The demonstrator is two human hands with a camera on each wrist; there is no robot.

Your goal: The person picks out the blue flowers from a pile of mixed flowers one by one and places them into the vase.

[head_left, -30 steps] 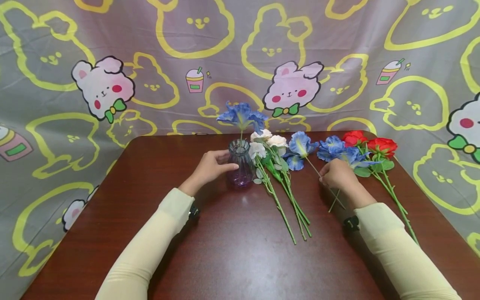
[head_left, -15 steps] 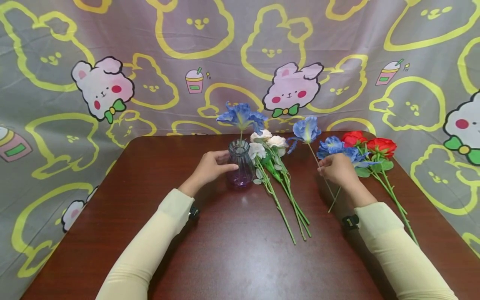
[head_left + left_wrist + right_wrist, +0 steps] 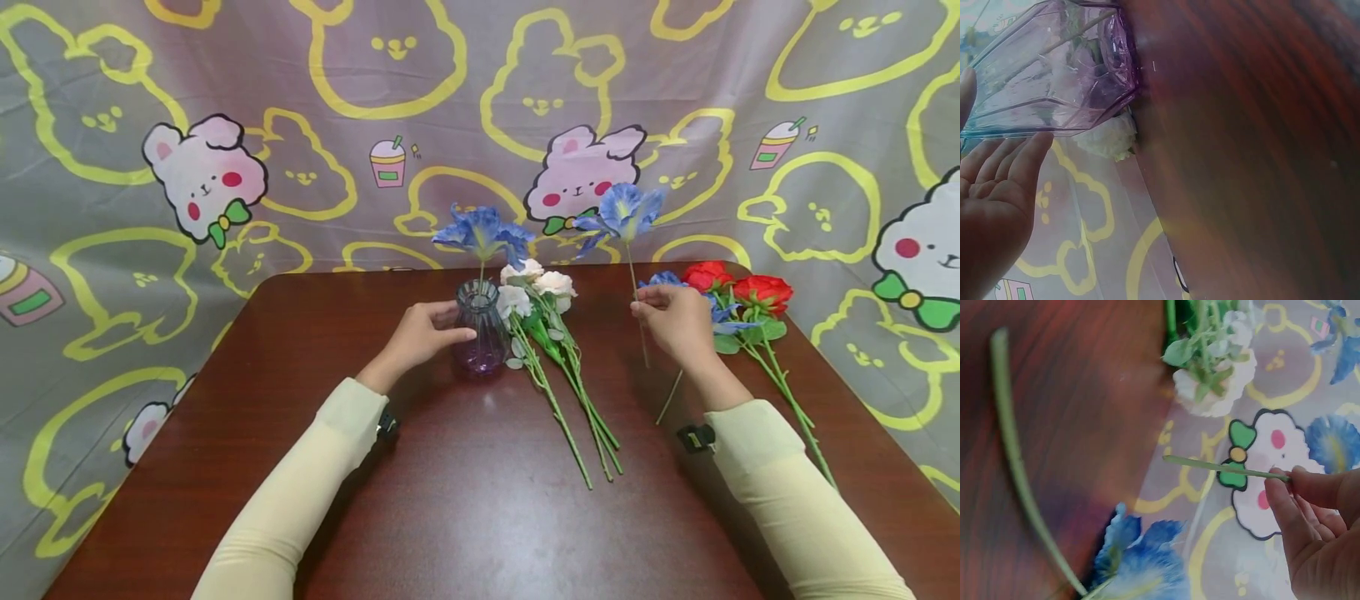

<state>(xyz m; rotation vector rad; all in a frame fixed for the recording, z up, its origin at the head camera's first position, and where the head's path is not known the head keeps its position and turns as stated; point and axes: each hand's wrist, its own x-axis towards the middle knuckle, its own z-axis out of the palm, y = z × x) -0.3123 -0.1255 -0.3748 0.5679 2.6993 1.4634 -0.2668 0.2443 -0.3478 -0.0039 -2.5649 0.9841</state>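
Note:
My left hand [image 3: 424,337] holds a ribbed glass vase [image 3: 481,337], tinted grey above and purple at its base, with the thumb and fingers on either side. One blue iris [image 3: 483,233] stands in this vase, its stem showing through the glass in the left wrist view. My right hand [image 3: 678,325] pinches the thin stem of another blue iris [image 3: 626,212] between thumb and fingers, bloom up. The lower stem [image 3: 1210,465] hangs free above the table. Below and behind the right hand lies a further blue iris [image 3: 1141,562], partly hidden in the head view.
White flowers [image 3: 553,285] with long green stems lie just right of the vase. Red roses [image 3: 763,293] lie at the table's right side, stems toward the front. A patterned cloth [image 3: 300,67] hangs behind the brown table [image 3: 480,517].
My right hand has lifted a blue iris off the table and brought it nearly upright, its bloom rising. The left hand and the vase have stayed in place.

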